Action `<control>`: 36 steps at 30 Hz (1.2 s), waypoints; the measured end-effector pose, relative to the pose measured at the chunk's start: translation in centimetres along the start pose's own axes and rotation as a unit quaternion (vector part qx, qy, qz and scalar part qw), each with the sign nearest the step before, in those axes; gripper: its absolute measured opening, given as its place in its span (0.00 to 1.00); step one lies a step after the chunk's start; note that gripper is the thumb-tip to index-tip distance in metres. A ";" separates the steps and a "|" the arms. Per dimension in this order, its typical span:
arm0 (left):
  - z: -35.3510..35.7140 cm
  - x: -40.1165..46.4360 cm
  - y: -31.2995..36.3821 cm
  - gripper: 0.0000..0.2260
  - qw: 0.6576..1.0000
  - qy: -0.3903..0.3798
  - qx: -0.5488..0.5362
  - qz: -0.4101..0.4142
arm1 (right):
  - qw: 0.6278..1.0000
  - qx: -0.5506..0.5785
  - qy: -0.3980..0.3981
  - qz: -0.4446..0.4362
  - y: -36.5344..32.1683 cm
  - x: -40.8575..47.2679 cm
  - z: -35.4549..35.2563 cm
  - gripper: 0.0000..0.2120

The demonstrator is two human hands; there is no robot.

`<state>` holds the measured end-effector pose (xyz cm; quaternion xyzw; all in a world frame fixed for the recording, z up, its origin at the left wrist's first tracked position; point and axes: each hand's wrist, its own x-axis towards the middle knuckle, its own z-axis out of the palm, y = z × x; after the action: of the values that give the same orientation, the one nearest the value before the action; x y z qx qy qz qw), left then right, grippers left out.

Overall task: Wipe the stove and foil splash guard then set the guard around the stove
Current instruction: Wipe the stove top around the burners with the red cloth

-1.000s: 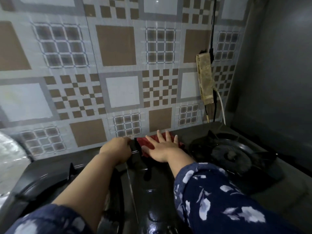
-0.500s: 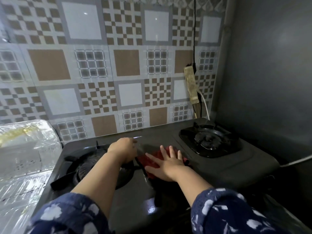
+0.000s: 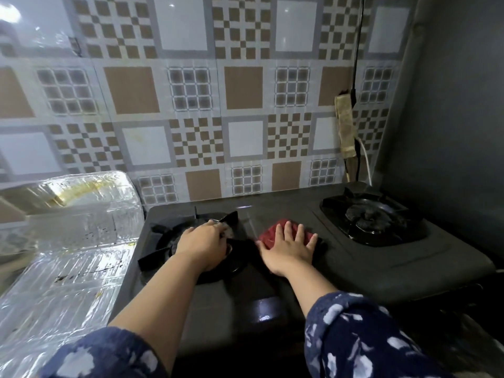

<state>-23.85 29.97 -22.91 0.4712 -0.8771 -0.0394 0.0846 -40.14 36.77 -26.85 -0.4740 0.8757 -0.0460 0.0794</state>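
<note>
A black two-burner stove (image 3: 354, 271) fills the counter. My right hand (image 3: 286, 248) lies flat, fingers spread, pressing a red cloth (image 3: 272, 232) onto the stove top between the burners. My left hand (image 3: 203, 245) is closed over the left burner grate (image 3: 155, 257), gripping it. The foil splash guard (image 3: 68, 255) lies crumpled and shiny to the left of the stove, with dark specks on it.
The right burner (image 3: 366, 216) sits uncovered near a dark grey side wall (image 3: 458, 132). A patterned tile wall (image 3: 218, 105) stands behind. A grimy power strip (image 3: 345, 129) with cables hangs on the tiles above the right burner.
My view pulled back and up, showing the whole stove. My right hand with the cloth slid from the back edge toward the stove's middle. My left hand moved onto the left grate.
</note>
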 end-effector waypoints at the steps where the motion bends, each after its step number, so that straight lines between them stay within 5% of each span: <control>1: -0.1 0.5 -0.4 0.20 1.000 0.007 0.000 0.004 | 1.000 -0.004 0.001 -0.016 -0.1 0.9 0.0 0.39; 21: 0.1 15.9 -11.3 0.15 0.992 -0.055 -0.109 0.033 | 0.988 -0.037 -0.070 -0.130 -6.9 19.6 -1.9 0.41; 28: -0.5 15.0 -11.2 0.16 0.992 -0.010 -0.124 -0.006 | 0.970 -0.012 -0.054 -0.237 -7.3 18.0 -0.7 0.25; 36: -1.8 7.6 -7.5 0.14 0.993 -0.025 -0.117 -0.015 | 0.975 -0.010 -0.046 -0.219 -2.0 10.0 -0.6 0.22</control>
<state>-21.52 19.51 -21.36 0.4696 -0.8614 -0.1544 0.1164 -44.02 27.26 -26.89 -0.6564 0.7467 -0.0310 0.1029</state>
